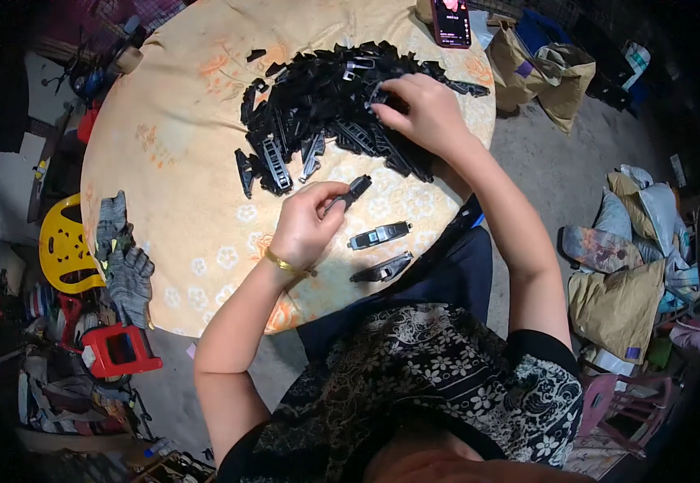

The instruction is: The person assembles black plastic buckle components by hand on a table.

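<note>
Our left hand (306, 219) pinches a black part (357, 189) over the counter (193, 209); our right hand (430, 113) is at the black pile (310, 88) (what it grasps, we can't tell). A brown sack (614, 314) hides its contents.

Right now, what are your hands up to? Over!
Left hand holding black piece. Right hand at black pile. Two loose pieces near the lap.

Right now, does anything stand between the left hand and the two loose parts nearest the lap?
Nothing visible does: only flowered cloth shows between the left hand and the two loose parts. That hand holds another black part.
</note>
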Demonstrator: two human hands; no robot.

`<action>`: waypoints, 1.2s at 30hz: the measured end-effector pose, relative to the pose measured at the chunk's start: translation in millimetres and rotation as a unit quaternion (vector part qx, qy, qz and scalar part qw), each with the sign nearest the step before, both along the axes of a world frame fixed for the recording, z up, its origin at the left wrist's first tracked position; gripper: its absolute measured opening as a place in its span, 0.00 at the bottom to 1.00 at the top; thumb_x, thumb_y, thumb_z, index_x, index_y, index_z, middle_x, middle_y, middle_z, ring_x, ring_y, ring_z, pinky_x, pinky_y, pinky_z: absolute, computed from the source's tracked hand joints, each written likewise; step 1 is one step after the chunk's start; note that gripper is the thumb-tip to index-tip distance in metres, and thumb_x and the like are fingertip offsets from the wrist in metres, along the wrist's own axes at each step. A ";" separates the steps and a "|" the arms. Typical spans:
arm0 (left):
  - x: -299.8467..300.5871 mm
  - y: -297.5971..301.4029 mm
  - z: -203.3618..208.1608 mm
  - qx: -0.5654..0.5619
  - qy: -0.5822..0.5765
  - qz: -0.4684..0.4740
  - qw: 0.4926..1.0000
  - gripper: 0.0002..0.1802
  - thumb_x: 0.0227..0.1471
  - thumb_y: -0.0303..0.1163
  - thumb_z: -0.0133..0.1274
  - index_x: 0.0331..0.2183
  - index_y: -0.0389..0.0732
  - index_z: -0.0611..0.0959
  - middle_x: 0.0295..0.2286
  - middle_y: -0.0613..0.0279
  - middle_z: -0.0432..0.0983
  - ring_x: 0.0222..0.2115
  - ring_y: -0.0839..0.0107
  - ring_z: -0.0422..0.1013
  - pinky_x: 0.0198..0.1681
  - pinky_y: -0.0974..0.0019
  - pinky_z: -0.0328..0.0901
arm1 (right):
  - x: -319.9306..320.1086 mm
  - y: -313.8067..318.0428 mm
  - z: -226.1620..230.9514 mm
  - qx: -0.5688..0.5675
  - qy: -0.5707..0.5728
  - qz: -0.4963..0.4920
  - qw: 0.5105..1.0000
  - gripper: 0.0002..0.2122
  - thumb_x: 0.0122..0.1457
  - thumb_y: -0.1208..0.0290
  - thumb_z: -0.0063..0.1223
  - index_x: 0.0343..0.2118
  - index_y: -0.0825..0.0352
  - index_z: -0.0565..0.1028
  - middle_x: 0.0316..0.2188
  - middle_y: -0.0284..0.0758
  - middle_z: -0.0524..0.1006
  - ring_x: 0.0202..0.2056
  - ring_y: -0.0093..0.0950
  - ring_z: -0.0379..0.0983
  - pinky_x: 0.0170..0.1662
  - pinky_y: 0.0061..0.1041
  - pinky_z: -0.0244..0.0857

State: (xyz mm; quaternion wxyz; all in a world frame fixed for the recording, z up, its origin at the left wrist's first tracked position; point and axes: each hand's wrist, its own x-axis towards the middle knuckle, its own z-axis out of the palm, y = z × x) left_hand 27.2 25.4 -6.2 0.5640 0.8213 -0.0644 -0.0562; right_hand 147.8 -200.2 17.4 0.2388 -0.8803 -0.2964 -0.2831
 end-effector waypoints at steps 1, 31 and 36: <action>0.2 -0.1 0.9 0.057 -0.047 -0.005 0.997 0.13 0.46 0.23 0.55 0.38 0.32 0.81 0.28 0.56 0.75 0.25 0.71 0.69 0.31 0.70 0.65 | -8.8 0.2 1.7 0.071 0.010 0.026 0.997 0.13 0.48 0.61 0.62 0.30 0.67 0.79 0.24 0.38 0.76 0.29 0.36 0.74 0.33 0.34 0.69; -15.0 -16.5 4.6 0.140 -0.220 -0.085 0.962 0.12 0.34 0.21 0.60 0.28 0.36 0.80 0.26 0.55 0.73 0.31 0.56 0.70 0.37 0.61 0.66 | -108.5 -6.1 -9.3 0.102 0.243 0.222 0.939 0.20 0.44 0.86 0.53 0.44 0.66 0.76 0.39 0.37 0.75 0.36 0.33 0.74 0.41 0.25 0.68; -14.3 -15.5 0.8 0.141 -0.232 -0.088 0.958 0.11 0.35 0.20 0.60 0.29 0.35 0.80 0.27 0.55 0.73 0.30 0.58 0.71 0.35 0.62 0.67 | -100.1 -6.7 7.6 -0.061 0.162 0.310 0.935 0.17 0.41 0.78 0.57 0.39 0.64 0.78 0.38 0.33 0.75 0.37 0.33 0.71 0.40 0.31 0.68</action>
